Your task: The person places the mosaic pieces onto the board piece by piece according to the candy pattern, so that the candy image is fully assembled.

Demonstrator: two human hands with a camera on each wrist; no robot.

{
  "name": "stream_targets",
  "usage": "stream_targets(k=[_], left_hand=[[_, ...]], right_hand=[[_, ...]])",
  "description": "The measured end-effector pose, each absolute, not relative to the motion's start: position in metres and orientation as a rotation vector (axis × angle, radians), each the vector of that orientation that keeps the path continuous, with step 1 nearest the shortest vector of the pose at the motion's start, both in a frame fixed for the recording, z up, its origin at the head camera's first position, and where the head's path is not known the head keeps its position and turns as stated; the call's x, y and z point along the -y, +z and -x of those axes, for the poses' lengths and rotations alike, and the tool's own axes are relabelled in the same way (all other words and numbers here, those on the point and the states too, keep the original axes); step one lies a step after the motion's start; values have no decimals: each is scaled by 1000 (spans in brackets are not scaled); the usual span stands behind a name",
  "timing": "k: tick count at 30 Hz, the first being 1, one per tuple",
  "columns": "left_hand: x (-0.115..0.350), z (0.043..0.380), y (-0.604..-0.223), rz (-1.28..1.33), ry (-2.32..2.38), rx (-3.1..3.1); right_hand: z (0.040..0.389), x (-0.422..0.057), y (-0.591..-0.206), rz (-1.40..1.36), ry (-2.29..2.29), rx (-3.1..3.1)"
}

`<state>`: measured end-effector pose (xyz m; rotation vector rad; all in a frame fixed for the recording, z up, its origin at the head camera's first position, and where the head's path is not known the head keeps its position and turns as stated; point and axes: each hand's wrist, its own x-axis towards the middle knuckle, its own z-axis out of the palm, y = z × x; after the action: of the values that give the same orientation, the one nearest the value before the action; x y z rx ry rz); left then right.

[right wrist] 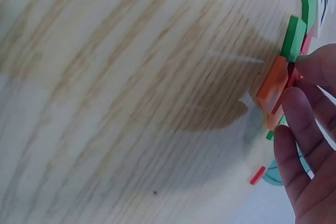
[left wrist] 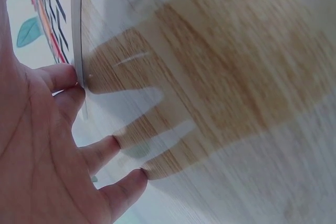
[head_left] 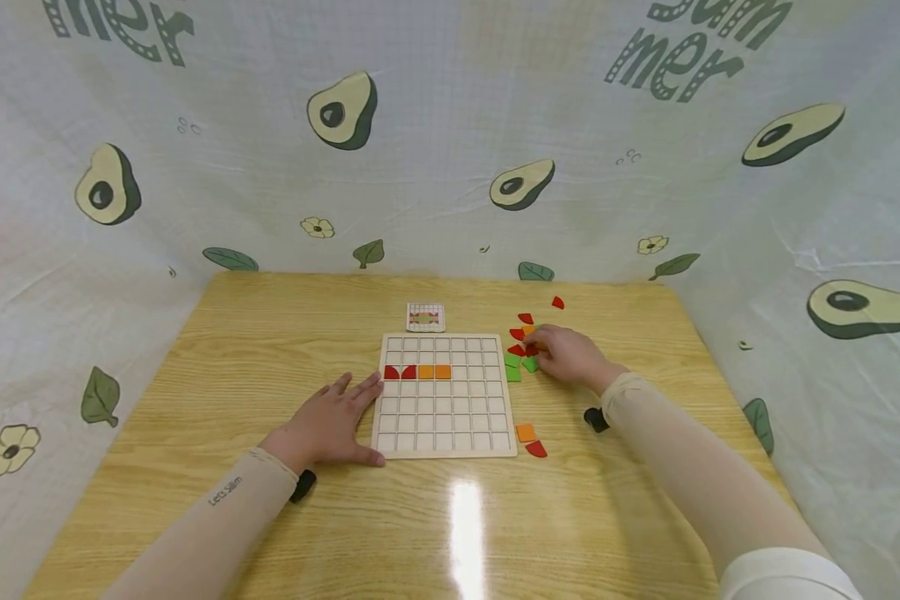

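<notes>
Wood tabletop (head_left: 270,333), printed cloth (head_left: 435,125) behind: L hand (head_left: 328,427) at board (head_left: 442,406), R hand (head_left: 568,354) at pcs

L fingers spread apart, touching board's L edge. One row on board: 2 red pcs (head_left: 408,372), then 2 orange pcs (head_left: 442,372). Card (head_left: 426,317) just beyond. R fingers bunched at a red pc (right wrist: 292,74), R of board, nr green pcs (head_left: 513,374); can't tell if clamped.
</notes>
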<state>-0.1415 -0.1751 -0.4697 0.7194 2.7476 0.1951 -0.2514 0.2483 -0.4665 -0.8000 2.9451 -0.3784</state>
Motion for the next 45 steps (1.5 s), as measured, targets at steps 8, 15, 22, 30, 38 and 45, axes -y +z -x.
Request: stream_targets(k=[8, 15, 22, 30, 38, 45], left_hand=[[173, 143, -471, -720, 177, -2749], [174, 141, -468, -704, 193, -2749], [173, 141, -468, -710, 196, -2754], [174, 141, -468, -709, 200, -2754], [175, 142, -471, -709, 198, -2758], [175, 142, -472, -714, 185, -2752]], right_hand=[[247, -255, -468, 800, -343, -2950], [247, -255, -470, 826, -345, -2953], [247, -256, -473, 864, -296, -2961], [239, -258, -467, 832, -170, -2970], [234, -260, -466, 883, -221, -2962], [234, -257, -469, 883, -285, -2954]])
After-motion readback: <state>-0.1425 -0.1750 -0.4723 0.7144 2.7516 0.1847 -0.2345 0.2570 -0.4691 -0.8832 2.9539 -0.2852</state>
